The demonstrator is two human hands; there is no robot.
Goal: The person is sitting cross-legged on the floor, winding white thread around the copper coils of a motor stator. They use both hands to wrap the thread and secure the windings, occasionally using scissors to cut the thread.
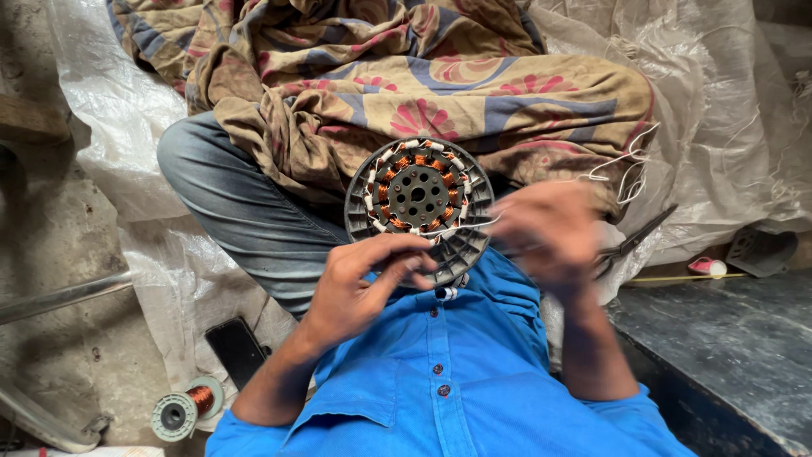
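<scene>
**Stator resting on the lap, thread between both hands**

I am seeing a patterned cloth (pixel 474 93) lying across the lap, probably as padding. On it the round motor stator (pixel 420 201) is leaning against my blue shirt (pixel 457 372), its copper coils facing up within easy reach. My left hand (pixel 359 283) is pinching a thin white thread (pixel 461 225) at the stator's rim. My right hand (pixel 550 233) is blurring; I cannot tell its grip. Scissors (pixel 634 241) are lying beside it, and a copper wire spool (pixel 188 408) is sitting on the floor.
</scene>
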